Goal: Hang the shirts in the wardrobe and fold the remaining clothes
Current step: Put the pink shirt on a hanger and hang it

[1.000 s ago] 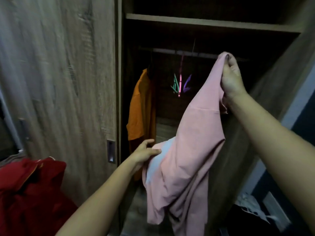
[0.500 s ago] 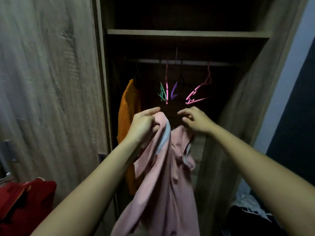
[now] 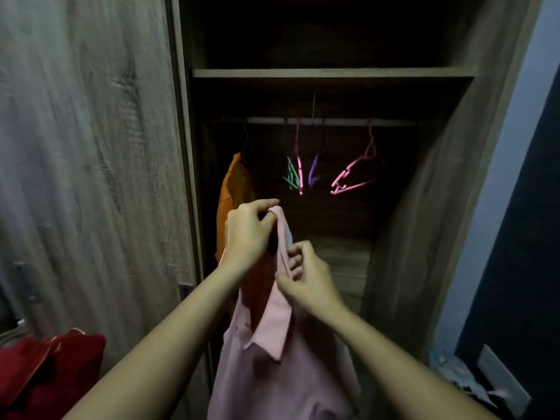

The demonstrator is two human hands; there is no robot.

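1. Left hand (image 3: pixel 248 234): raised in front of the open wardrobe (image 3: pixel 333 73), forearm rising from the lower left; fingers curled, thumb and fingertips pinching the topmost fold of the pink shirt (image 3: pixel 272 356)
2. Right hand (image 3: pixel 307 275): lower than the left and just beside it, forearm entering from the lower right; fingers bent inward, gripping the shirt's edge where a pale lining shows
3. Pink shirt: held up by both hands before the wardrobe opening, below the level of the rail (image 3: pixel 333 121); collar visible lower down; its lower part is cut off by the bottom of the view
4. Orange shirt (image 3: pixel 235 189): hung at the left end of the rail; lower portion hidden behind the left hand and wrist; its hanger is dark and hard to make out
5. On the rail: green hanger (image 3: pixel 290 177), narrow pink hanger (image 3: pixel 300 171) and purple hanger (image 3: pixel 313 172) close together at the middle; large pink hanger (image 3: pixel 353 177) apart to the right, tilted
6. Wardrobe interior: very dark; contents above the shelf cannot be told
7. Red garment (image 3: pixel 51 374): lower left, beside the closed door (image 3: pixel 91 147), cut off by the view's edges
8. Pale cloth (image 3: pixel 454 368): lower right, blurred, kind not discernible
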